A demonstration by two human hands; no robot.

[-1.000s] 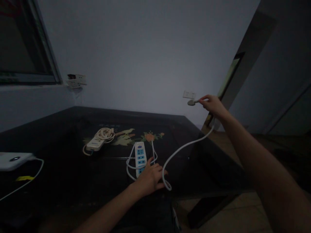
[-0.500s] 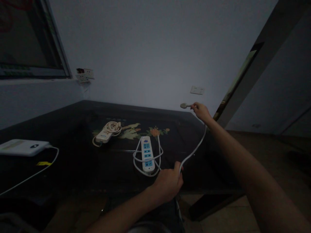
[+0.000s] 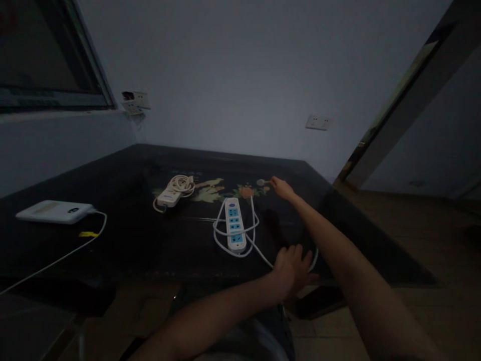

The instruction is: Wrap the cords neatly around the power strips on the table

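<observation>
A white power strip with blue sockets lies on the dark table, its white cord looped round it. My right hand reaches over the table and pinches the cord's plug just above the flower pattern. My left hand rests near the table's front edge, fingers curled on a bend of the same cord.
A second, cream power strip with coiled cord lies further left. A white flat device with a cable sits at the table's left. Wall sockets: one behind the table, another by the window. A door frame stands right.
My right hand has come down and leftward from the wall socket to the table with the plug. My left hand slid right along the cord toward the front edge.
</observation>
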